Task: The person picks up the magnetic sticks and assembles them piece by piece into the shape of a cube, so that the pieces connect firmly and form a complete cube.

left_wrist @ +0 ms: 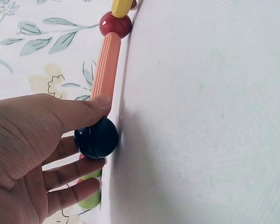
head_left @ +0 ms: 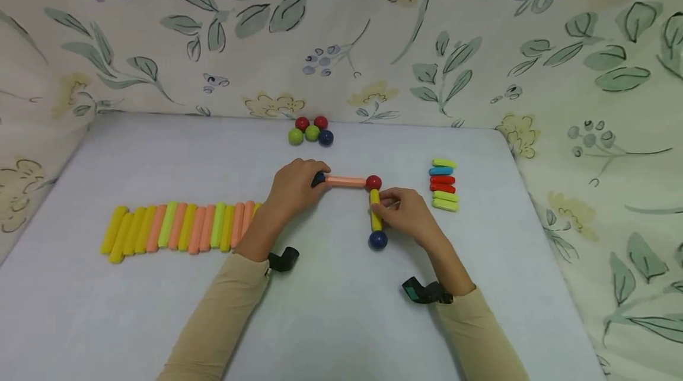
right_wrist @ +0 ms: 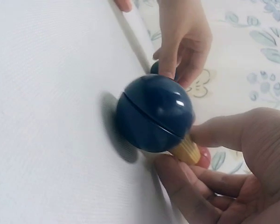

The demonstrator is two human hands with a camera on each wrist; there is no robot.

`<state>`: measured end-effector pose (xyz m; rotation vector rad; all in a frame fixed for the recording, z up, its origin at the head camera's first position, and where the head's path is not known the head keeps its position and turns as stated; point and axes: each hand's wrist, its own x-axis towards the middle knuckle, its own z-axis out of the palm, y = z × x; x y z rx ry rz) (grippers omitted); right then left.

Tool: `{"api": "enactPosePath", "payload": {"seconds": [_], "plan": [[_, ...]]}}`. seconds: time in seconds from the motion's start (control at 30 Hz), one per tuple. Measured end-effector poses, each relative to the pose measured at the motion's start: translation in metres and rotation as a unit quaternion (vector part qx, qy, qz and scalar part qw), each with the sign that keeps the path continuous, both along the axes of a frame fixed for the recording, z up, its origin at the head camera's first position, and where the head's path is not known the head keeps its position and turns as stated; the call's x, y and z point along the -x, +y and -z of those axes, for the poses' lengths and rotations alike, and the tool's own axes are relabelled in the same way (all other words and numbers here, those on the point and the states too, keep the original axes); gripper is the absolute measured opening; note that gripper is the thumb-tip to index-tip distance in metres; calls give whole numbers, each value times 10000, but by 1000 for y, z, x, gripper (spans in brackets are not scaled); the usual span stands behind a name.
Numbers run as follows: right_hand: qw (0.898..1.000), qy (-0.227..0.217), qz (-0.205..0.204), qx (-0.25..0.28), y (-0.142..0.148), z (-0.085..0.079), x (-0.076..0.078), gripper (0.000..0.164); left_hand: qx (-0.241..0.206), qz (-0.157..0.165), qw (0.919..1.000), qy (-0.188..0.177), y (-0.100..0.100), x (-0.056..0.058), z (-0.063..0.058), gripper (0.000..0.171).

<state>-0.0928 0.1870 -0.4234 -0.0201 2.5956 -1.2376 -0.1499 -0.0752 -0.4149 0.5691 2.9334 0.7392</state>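
Note:
A joined chain of toy rods and balls lies on the table, bent at a red ball (head_left: 373, 182). My left hand (head_left: 294, 190) pinches the orange rod (head_left: 347, 182) by its left end, where a dark blue ball (left_wrist: 97, 137) sits against the fingers. From the red ball a yellow rod (head_left: 376, 209) runs toward the near side, ending in a second dark blue ball (head_left: 378, 240). Thumb and fingers of my right hand (head_left: 409, 212) grip that yellow rod. In the right wrist view this second ball (right_wrist: 155, 113) partly covers the rod.
A long row of yellow, orange and green rods (head_left: 187, 227) lies to the left, partly behind the left arm. Several loose balls (head_left: 312, 132) are grouped at the back. Short coloured rods (head_left: 443, 185) form a column on the right. Floral cloth (head_left: 341, 31) hangs behind the white table (head_left: 331, 322).

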Motion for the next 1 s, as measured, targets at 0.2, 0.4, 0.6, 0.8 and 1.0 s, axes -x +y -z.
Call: {"api": "enactPosePath", "payload": {"seconds": [0.2, 0.4, 0.6, 0.8, 1.0], "plan": [[9997, -110, 99, 169, 0, 1, 1, 43, -47, 61, 10000, -43, -2, 2, 0, 40], [9994, -176, 143, 264, 2, 1, 2, 44, -19, 21, 9995, -305, -6, 3, -4, 50], [9990, -191, 143, 371, 1, 2, 1, 44, 37, -70, 9973, -734, -19, 1, -11, 60], [9990, -198, 129, 382, -2, 3, 1, 44, 74, -633, 9937, -928, -40, -14, -19, 61], [9994, -214, 152, 206, -2, 1, 0, 44, -114, -1242, 9889, -806, -65, -49, -24, 50]]}}
